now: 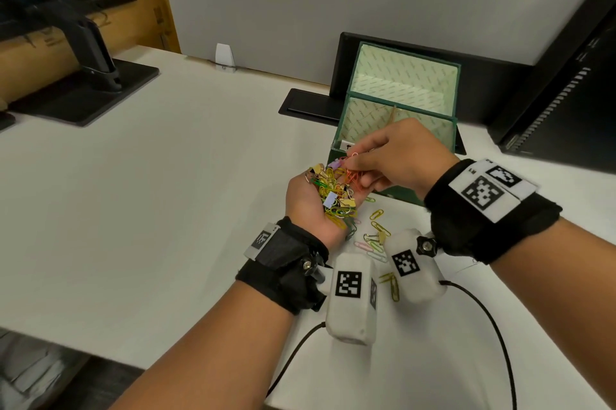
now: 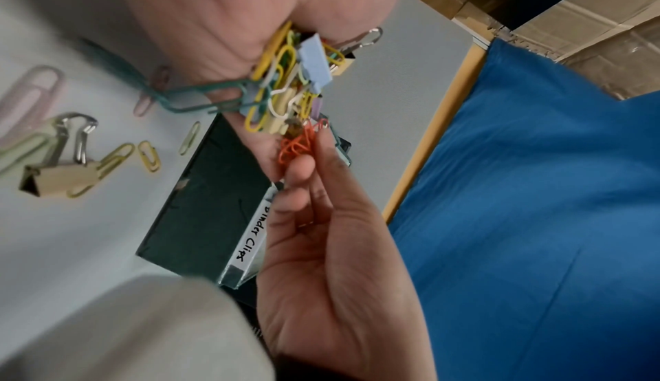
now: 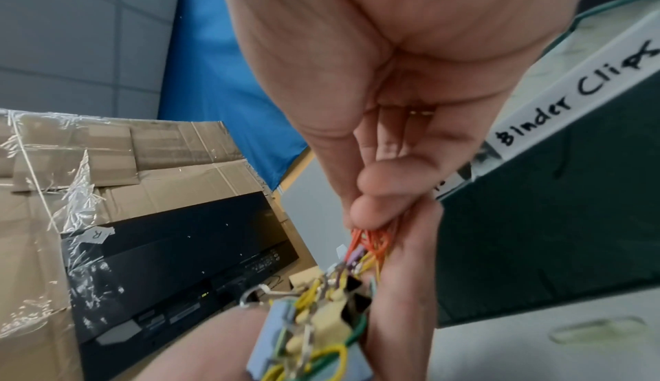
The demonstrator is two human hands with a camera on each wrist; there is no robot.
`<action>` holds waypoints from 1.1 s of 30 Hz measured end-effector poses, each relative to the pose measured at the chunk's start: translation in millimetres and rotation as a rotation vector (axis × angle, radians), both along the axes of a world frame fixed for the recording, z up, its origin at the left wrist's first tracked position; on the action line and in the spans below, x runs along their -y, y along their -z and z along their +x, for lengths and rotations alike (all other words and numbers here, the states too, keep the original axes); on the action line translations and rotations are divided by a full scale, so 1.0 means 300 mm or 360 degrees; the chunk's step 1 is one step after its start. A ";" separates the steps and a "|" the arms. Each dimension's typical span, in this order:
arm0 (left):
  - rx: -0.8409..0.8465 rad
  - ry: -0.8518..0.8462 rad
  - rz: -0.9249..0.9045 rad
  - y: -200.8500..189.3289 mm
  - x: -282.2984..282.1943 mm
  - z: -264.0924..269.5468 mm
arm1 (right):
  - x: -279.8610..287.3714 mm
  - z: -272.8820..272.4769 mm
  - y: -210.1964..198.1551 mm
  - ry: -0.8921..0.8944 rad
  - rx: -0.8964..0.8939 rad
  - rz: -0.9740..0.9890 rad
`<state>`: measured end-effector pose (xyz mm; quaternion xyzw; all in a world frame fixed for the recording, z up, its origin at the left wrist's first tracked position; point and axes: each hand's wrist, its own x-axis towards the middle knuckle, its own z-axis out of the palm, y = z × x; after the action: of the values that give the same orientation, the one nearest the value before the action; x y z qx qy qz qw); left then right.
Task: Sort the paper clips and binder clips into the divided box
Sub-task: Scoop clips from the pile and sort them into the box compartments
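Observation:
My left hand point(image 1: 311, 206) is turned palm up and cups a tangled heap of clips point(image 1: 333, 191): yellow, green and orange paper clips mixed with cream and pale blue binder clips point(image 2: 314, 62). My right hand point(image 1: 393, 156) reaches over the heap and pinches a bunch of orange paper clips point(image 2: 298, 144) at its far end. Just behind both hands stands the green divided box point(image 1: 400, 99), lid raised, its front compartment labelled "Binder Clips" point(image 3: 571, 96).
Loose paper clips point(image 1: 380, 226) and a cream binder clip point(image 2: 60, 175) lie on the white desk below my hands. A monitor stand point(image 1: 90, 76) is at the far left and a dark computer case point(image 1: 573, 93) at the right. Black cables point(image 1: 483, 309) run across the near desk.

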<state>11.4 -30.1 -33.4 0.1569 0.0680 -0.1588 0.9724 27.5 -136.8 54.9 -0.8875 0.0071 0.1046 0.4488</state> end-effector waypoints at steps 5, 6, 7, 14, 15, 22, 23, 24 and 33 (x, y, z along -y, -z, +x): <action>0.0026 0.0083 -0.0055 0.001 -0.013 -0.008 | 0.029 0.003 -0.016 -0.0077 -0.0036 0.0096; 0.0023 0.0089 -0.0054 0.000 -0.014 -0.010 | 0.035 0.003 -0.020 -0.0073 -0.0038 0.0140; 0.0008 0.0086 -0.0052 -0.001 -0.014 -0.009 | 0.039 0.005 -0.024 -0.0056 -0.0029 0.0178; -0.0159 0.0051 0.0003 -0.031 -0.007 -0.015 | 0.050 0.059 -0.070 0.0172 0.0277 0.0376; -0.0161 0.0053 0.0002 -0.031 -0.006 -0.014 | 0.048 0.072 -0.078 0.0223 0.0357 0.0400; -0.0167 0.0057 -0.0050 -0.030 -0.007 -0.013 | 0.045 0.169 -0.040 0.0324 0.0595 0.0042; -0.0173 0.0051 -0.0045 -0.030 -0.007 -0.013 | 0.047 0.167 -0.028 0.0219 0.0612 -0.0174; -0.0179 0.0046 -0.0040 -0.030 -0.007 -0.012 | 0.047 0.159 -0.020 0.0120 0.0636 -0.0353; -0.0064 -0.0060 -0.0036 -0.006 0.001 -0.007 | -0.052 0.008 -0.033 -0.0739 0.0554 -0.0560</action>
<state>9.5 -30.5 -31.6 0.1412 0.0886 -0.1445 0.9754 29.8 -121.2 64.7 -0.9338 -0.2540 0.0479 0.2474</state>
